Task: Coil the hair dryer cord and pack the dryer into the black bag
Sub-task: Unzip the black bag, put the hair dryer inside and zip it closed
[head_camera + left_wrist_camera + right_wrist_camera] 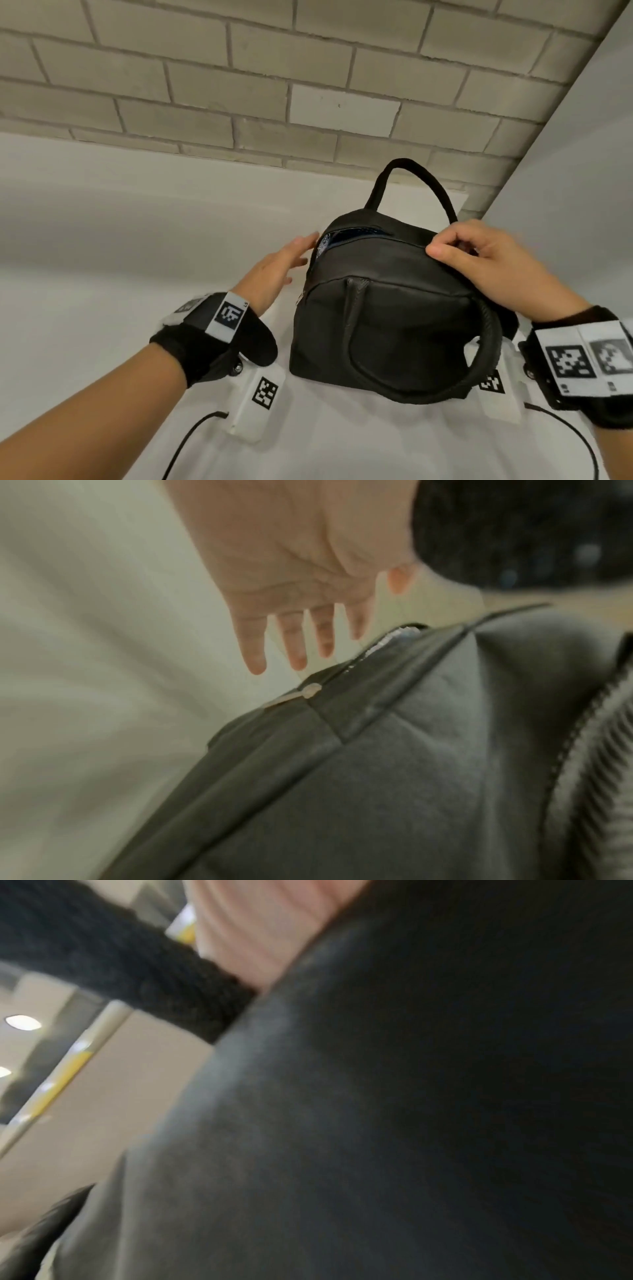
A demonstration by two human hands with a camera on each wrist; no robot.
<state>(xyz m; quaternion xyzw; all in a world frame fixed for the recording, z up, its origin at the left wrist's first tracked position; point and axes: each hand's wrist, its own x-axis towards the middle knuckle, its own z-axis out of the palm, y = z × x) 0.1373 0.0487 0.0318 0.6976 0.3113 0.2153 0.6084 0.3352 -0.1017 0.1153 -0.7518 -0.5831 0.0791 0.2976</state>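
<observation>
The black bag (387, 329) stood upright on the white surface (102, 240) near a brick wall (239, 85), its top zipper (342, 236) partly undone. The right hand (486, 260) pinched the bag's upper right edge between curled fingers and thumb. The left hand (274, 270) hovered just beside the bag's left side, fingers straight and spread, holding nothing. One carry handle (411, 185) arched upward; the dryer was not visible.

From the head we look steeply down on the black bag (383, 308) and table (102, 240). Both wrist views sit close against the same bag, the right perhaps touching it.
</observation>
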